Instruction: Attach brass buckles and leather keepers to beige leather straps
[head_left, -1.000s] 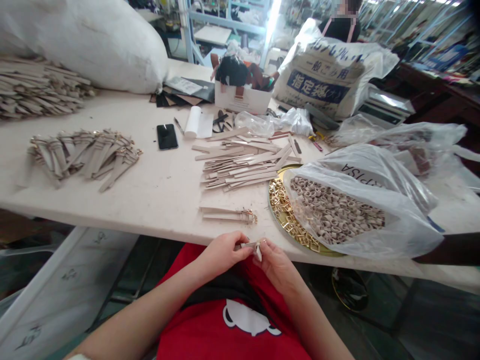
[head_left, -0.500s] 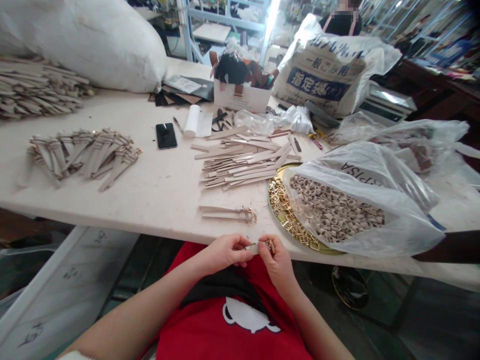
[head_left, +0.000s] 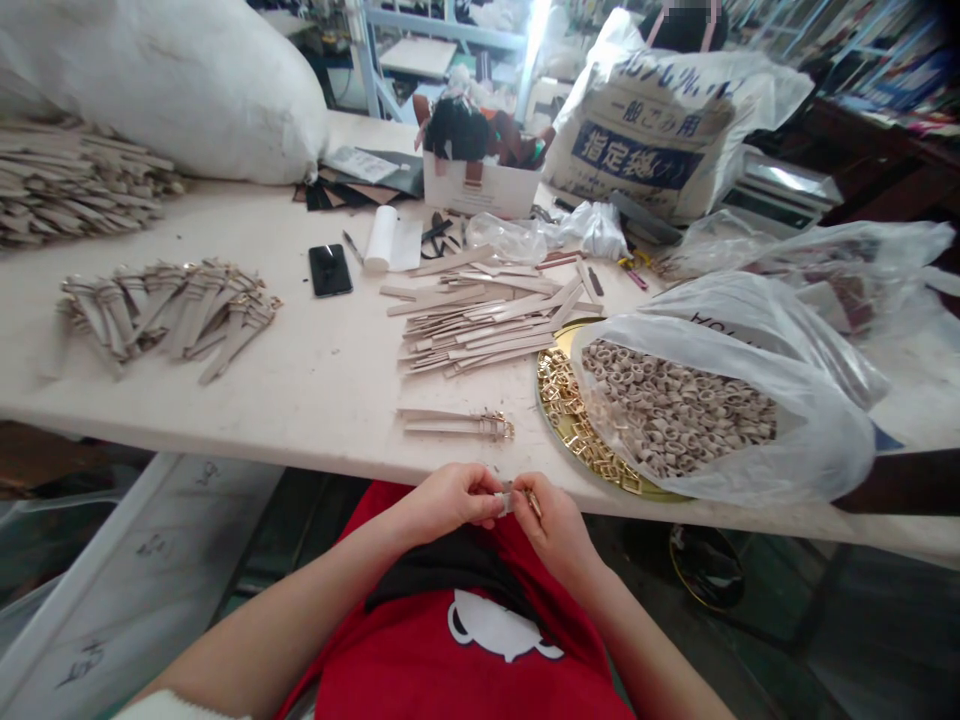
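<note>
Close to the table's front edge, my left hand (head_left: 466, 497) pinches a short beige strap (head_left: 505, 500). The fingers of my right hand (head_left: 547, 515) are closed on the strap's other end, where a gold buckle (head_left: 532, 502) shows between them. Most of the strap is hidden by my fingers. Just beyond my hands lie a few buckled straps (head_left: 456, 425). A pile of loose beige strips (head_left: 480, 325) sits farther back. To the right, a round gold tray (head_left: 551, 420) holds many gold buckles (head_left: 592, 450), and an open plastic bag (head_left: 817, 440) of small beige loops (head_left: 675, 410) rests partly over it.
Finished-looking buckled straps (head_left: 172, 310) lie heaped at the left, with a larger stack of strips (head_left: 75, 180) behind. A phone (head_left: 330, 270), a white roll (head_left: 382, 240), a filled box (head_left: 480, 185) and a printed sack (head_left: 645, 140) stand farther back. A person (head_left: 682, 25) is beyond the table.
My right hand has turned slightly around the buckle, which now shows less. Both hands stay together at nearly the same place, and the view has shifted a little.
</note>
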